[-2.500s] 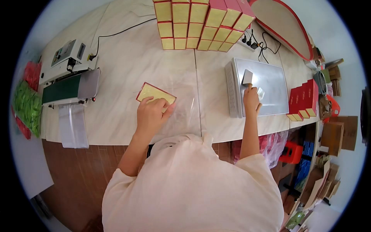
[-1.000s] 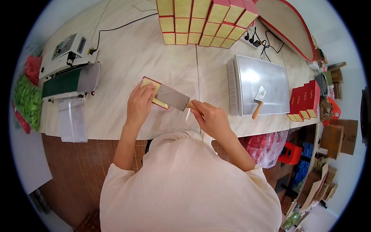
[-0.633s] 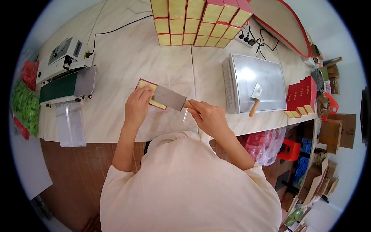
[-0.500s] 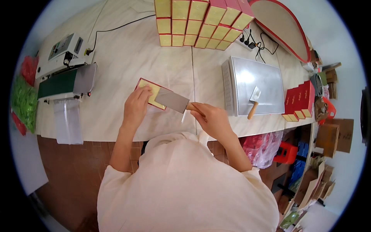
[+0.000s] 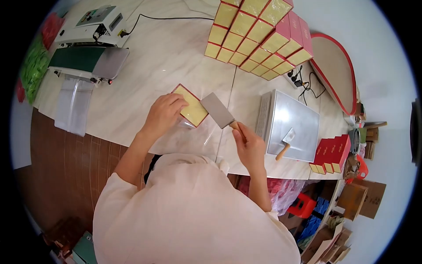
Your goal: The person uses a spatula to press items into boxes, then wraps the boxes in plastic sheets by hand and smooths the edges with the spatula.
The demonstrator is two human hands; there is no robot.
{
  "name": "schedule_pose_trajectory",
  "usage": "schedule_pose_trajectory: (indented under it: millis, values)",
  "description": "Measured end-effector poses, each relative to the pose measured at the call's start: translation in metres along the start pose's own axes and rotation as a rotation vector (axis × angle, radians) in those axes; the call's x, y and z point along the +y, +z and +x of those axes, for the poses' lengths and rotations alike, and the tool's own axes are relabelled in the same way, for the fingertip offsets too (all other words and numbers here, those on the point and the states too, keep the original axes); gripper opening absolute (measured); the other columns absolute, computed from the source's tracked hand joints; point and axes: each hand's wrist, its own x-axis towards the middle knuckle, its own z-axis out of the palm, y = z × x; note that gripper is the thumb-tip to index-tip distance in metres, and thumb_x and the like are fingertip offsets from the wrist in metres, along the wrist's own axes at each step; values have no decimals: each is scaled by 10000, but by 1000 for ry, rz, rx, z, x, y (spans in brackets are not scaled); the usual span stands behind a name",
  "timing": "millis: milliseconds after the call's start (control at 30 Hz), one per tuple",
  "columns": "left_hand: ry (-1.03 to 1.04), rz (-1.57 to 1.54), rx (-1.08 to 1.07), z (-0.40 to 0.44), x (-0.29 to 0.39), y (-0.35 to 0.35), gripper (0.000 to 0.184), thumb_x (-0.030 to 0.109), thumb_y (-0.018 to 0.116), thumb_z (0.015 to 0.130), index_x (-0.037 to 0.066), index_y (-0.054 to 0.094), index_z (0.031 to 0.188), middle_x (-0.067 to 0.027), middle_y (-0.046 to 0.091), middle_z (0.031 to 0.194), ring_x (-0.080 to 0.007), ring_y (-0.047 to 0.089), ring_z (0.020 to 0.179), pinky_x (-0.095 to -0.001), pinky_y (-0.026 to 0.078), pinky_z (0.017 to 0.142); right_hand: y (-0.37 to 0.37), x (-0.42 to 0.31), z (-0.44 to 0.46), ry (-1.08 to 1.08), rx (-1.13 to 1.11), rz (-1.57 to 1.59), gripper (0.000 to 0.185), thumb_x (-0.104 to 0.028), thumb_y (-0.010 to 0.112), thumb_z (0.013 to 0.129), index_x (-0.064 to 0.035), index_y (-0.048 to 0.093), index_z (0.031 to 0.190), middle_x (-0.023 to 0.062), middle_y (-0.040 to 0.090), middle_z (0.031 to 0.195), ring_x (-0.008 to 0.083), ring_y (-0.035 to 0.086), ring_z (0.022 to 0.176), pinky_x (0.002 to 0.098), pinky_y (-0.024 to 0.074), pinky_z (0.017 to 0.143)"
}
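Note:
My left hand (image 5: 165,112) rests on the left part of a yellow box with a red edge (image 5: 193,109), its fingers bent over the top face. Clear film shows beneath and beside the box. The wooden handle of a broad flat metal blade (image 5: 216,110) is gripped in my right hand (image 5: 250,147). The blade's far end lies close to the box's right edge; whether they touch I cannot tell. A smaller scraper with a wooden handle (image 5: 283,151) lies on the silver metal plate (image 5: 296,121) to the right.
Stacked red and yellow boxes (image 5: 248,37) stand at the back. A sealing machine (image 5: 88,59) is at the left, with clear bags (image 5: 74,104) hanging below it. More red boxes (image 5: 332,153) stand right of the plate, and a power strip with cables (image 5: 296,81) lies behind it.
The smaller scraper was put down on the plate and the broad blade came to the box. Most recently the blade has moved off the box's top to its right side. The whole view has turned.

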Motion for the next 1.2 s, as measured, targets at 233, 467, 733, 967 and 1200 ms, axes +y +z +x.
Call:
schedule_pose_trajectory:
  millis: [233, 467, 733, 967, 1200]
  values:
    - [-166, 3, 17, -11, -10, -17, 453, -107, 549, 703, 73, 632, 1110, -83, 641, 1021, -288, 600, 980, -388, 474, 867, 33, -6, 3, -255, 5, -124, 221, -159, 667, 890, -92, 649, 1099, 76, 609, 682, 247, 584, 532, 355, 444, 479]
    - [-159, -168, -195, -3, -13, -26, 524, 4, 689, 727, 148, 639, 1228, -88, 428, 1433, -312, 328, 1375, -432, 306, 1118, 39, -12, 9, -295, -38, -159, 218, -171, 664, 892, -97, 649, 1096, 54, 586, 649, 231, 569, 506, 340, 425, 448]
    - [-40, -357, -353, 19, -20, -19, 301, 191, 828, 666, 181, 758, 959, -50, 404, 1494, -317, 256, 1417, -453, 274, 1144, 34, -17, 18, -262, -171, -76, 237, -178, 670, 898, -53, 663, 1099, 95, 627, 700, 246, 579, 548, 356, 444, 507]
    - [-176, -623, -367, 31, -22, -13, 58, 163, 778, 752, 129, 745, 786, -18, 588, 1307, -289, 308, 1391, -432, 328, 1100, 36, -13, 21, -317, -169, -47, 215, -204, 632, 925, -75, 650, 1096, 75, 620, 661, 259, 578, 504, 361, 434, 449]
    - [-116, -552, -334, 36, -25, -2, 57, 158, 768, 753, 113, 733, 750, -4, 640, 1142, -277, 394, 1332, -421, 357, 1050, 37, -17, 15, -347, -169, -98, 193, -204, 613, 938, -80, 647, 1081, 78, 630, 654, 262, 582, 493, 367, 435, 434]
